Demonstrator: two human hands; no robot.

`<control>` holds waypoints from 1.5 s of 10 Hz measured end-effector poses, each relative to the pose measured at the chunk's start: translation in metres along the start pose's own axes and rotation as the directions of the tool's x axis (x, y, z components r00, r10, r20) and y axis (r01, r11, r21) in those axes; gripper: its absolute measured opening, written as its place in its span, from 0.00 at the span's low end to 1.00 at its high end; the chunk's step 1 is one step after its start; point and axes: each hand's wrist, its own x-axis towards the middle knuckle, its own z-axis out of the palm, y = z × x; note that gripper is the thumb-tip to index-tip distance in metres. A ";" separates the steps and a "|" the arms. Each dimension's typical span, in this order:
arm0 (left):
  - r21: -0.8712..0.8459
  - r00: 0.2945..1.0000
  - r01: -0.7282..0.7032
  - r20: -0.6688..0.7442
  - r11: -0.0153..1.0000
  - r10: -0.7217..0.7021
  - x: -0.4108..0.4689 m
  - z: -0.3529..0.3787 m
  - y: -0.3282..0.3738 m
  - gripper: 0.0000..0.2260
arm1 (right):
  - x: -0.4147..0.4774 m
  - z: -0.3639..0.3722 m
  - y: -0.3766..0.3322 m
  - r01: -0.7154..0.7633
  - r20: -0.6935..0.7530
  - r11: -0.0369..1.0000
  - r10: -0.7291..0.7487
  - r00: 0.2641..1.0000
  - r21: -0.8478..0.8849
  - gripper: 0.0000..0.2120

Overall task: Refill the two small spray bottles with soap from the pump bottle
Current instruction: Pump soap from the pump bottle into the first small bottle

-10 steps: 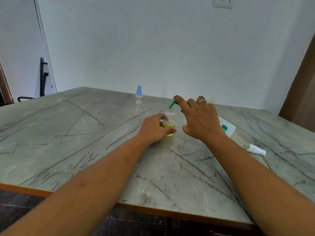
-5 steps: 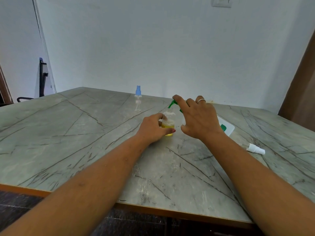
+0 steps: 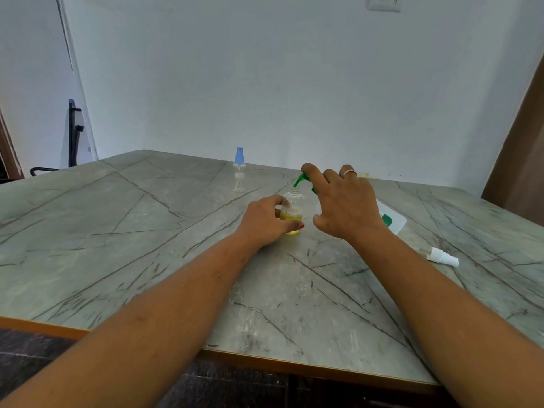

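The fingers point(image 3: 278, 200) and thumb of the left hand point(image 3: 265, 222) are curled round the open spray bottle point(image 3: 293, 201), gripping it low on its body. This looks meant to steady the light bottle upright on the tabletop point(image 3: 147, 245) while its bare neck sits right under the green spout. A layer of yellow soap point(image 3: 290, 218) lies in its lower part, so by my reading this first refill is under way and well short of full. The right hand point(image 3: 344, 207) is spread over the green pump head point(image 3: 302, 179), its index finger laid along the top and the thumb hanging free below. That is a pressing hold rather than a grasp, suited to pushing soap down through the spout. The hand covers most of the pump bottle point(image 3: 394, 220); only a white shoulder with a green mark shows at about three o'clock from the wrist, so how much soap it holds cannot be told. Whether soap is running from the spout is also too small to make out. At about eleven o'clock from the gripped bottle, well apart, the blue-capped spray bottle point(image 3: 239, 169) stands closed and looks empty, waiting its turn. At about four o'clock a white sprayer top point(image 3: 441, 256) lies on its side, probably the open bottle's own, set out of the way.
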 end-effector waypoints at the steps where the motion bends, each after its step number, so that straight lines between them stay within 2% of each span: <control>1: 0.000 1.000 0.003 -0.006 1.000 -0.003 -0.001 0.000 0.000 0.27 | 0.001 0.002 0.000 0.006 -0.003 1.000 -0.006 1.000 -0.006 0.41; 4: 0.019 1.000 -0.003 -0.007 1.000 0.003 0.000 0.001 0.000 0.27 | 0.000 0.001 0.001 -0.007 -0.018 1.000 0.007 1.000 -0.003 0.39; 6: 0.020 1.000 -0.005 -0.003 1.000 0.005 0.000 0.001 0.000 0.27 | 0.000 0.005 0.000 0.011 -0.025 0.999 -0.012 1.000 -0.032 0.41; 7: 0.017 1.000 -0.002 -0.004 1.000 0.002 -0.001 0.000 0.001 0.28 | -0.001 0.006 0.001 0.016 -0.032 0.998 -0.018 0.999 -0.059 0.43; 10: 0.002 1.000 0.014 0.005 1.000 -0.014 -0.002 -0.002 0.003 0.28 | -0.001 0.000 0.001 0.020 -0.086 0.987 -0.034 0.996 -0.161 0.40; 13: 0.003 0.999 0.035 -0.007 0.999 -0.035 -0.001 0.000 0.003 0.29 | -0.001 -0.004 -0.005 0.022 -0.083 0.978 -0.040 0.996 -0.207 0.43; 15: 0.029 0.999 0.031 -0.007 0.999 -0.031 -0.001 0.001 0.003 0.29 | -0.002 -0.008 -0.003 0.024 -0.077 0.970 -0.044 0.996 -0.242 0.40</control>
